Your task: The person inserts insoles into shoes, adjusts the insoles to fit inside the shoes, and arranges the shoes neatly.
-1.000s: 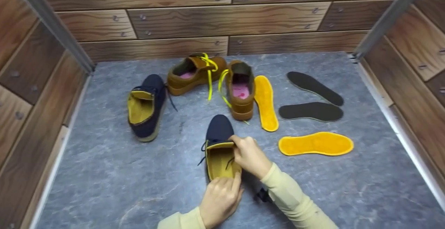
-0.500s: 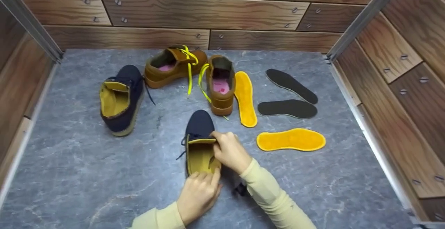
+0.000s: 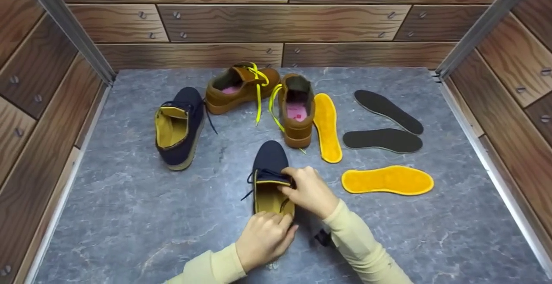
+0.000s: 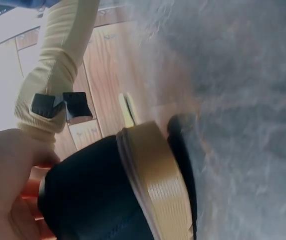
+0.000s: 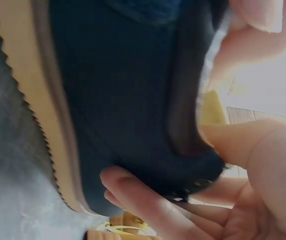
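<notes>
A navy lace-up shoe [image 3: 271, 157] with a yellow lining lies toe away from me. My left hand [image 3: 264, 238] grips its heel, fingers hooked over the back rim into the opening; the left wrist view shows the heel and tan sole [image 4: 157, 175] close by. My right hand [image 3: 311, 192] pinches the shoe's right side beside the tongue and laces, its thumb over the opening's edge. In the right wrist view, fingers [image 5: 143, 197] press the navy outer side and the thumb lies at the collar. A dark lace end hangs inside the shoe.
Another navy shoe [image 3: 177, 158] stands at the left. Two brown shoes, one lying angled [image 3: 222, 104] and one heel toward me [image 3: 297, 134], have yellow laces. To the right lie orange-yellow insoles [image 3: 328, 129] and dark insoles [image 3: 383, 140]. Wood-patterned walls [image 3: 284, 23] enclose the floor.
The head view swung right and came back. My right thumb has come into sight over the shoe's opening, and the tongue and laces sit lower toward me. Both hands stay on the shoe.
</notes>
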`<state>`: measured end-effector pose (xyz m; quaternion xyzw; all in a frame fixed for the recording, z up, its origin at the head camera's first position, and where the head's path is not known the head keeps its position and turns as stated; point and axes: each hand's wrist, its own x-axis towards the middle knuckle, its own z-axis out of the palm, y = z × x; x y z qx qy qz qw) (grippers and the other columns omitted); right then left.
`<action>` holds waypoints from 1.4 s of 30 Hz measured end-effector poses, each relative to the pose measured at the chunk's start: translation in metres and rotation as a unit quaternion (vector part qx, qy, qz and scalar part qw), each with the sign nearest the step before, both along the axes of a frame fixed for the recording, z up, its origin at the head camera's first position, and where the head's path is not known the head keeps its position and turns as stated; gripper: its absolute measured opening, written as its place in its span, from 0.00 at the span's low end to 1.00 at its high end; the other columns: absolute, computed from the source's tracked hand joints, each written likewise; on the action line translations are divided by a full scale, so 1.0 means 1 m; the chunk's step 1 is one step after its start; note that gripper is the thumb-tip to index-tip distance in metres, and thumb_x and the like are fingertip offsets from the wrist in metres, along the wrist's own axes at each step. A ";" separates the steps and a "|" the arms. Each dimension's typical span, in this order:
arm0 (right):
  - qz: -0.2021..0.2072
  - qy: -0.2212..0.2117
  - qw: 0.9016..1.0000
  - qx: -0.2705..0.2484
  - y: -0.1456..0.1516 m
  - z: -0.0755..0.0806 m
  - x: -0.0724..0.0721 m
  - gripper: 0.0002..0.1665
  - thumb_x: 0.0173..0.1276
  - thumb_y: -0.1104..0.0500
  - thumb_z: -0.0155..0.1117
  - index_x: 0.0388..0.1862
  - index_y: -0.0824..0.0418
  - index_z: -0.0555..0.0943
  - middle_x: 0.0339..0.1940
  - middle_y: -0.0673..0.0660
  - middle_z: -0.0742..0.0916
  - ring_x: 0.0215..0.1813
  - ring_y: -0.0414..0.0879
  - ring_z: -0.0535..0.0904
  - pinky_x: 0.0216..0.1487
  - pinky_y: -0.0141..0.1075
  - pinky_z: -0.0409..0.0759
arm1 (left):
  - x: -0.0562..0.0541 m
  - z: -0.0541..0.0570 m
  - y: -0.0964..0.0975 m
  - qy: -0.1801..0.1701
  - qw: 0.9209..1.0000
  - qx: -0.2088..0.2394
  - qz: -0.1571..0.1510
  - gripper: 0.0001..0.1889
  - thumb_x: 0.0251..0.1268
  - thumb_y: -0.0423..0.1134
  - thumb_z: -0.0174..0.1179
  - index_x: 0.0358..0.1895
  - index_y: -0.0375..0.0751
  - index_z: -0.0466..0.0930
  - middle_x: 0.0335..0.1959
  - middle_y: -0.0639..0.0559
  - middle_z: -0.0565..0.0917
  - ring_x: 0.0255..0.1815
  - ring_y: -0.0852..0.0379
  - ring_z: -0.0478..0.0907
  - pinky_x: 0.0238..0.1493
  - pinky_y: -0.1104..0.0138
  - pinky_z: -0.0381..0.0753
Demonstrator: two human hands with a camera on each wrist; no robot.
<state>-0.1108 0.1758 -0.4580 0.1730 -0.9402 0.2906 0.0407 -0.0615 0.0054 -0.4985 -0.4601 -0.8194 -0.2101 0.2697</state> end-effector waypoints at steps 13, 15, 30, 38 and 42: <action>-0.024 -0.023 0.989 -0.142 0.060 0.028 -0.030 0.09 0.61 0.71 0.63 0.40 0.71 0.86 0.22 0.58 0.87 0.20 0.44 0.82 0.22 0.35 0.80 | -0.071 0.024 -0.014 0.001 0.992 -0.029 0.126 0.23 0.52 0.46 0.71 0.49 0.39 0.80 0.42 0.40 0.78 0.34 0.45 0.74 0.27 0.61 0.73; -0.088 0.048 0.989 -0.107 0.071 0.024 -0.041 0.07 0.61 0.71 0.63 0.36 0.71 0.87 0.21 0.58 0.86 0.19 0.47 0.82 0.22 0.39 0.80 | -0.077 0.023 -0.016 -0.012 0.991 -0.051 0.122 0.19 0.52 0.47 0.71 0.44 0.39 0.81 0.41 0.42 0.78 0.31 0.46 0.76 0.25 0.60 0.74; -0.223 -0.025 0.965 0.135 0.081 -0.055 -0.091 0.26 0.62 0.52 0.67 0.49 0.73 0.77 0.50 0.76 0.76 0.50 0.73 0.71 0.45 0.61 0.74 | -0.077 0.020 -0.021 -0.012 0.990 -0.086 0.113 0.11 0.53 0.42 0.70 0.31 0.38 0.83 0.42 0.43 0.79 0.23 0.50 0.78 0.16 0.61 0.77; -0.271 -0.033 0.954 0.126 0.081 -0.058 -0.108 0.26 0.60 0.54 0.65 0.49 0.73 0.74 0.47 0.77 0.75 0.51 0.73 0.70 0.47 0.62 0.73 | -0.079 0.019 -0.021 -0.006 0.990 -0.077 0.116 0.10 0.51 0.40 0.70 0.28 0.38 0.81 0.40 0.44 0.78 0.22 0.51 0.77 0.14 0.61 0.76; -0.290 -0.074 0.947 0.115 0.088 -0.055 -0.112 0.34 0.58 0.51 0.67 0.55 0.73 0.70 0.48 0.77 0.73 0.52 0.73 0.70 0.50 0.62 0.73 | -0.078 0.020 -0.020 -0.009 0.991 -0.080 0.111 0.09 0.52 0.40 0.69 0.28 0.37 0.81 0.42 0.43 0.79 0.22 0.52 0.77 0.13 0.62 0.76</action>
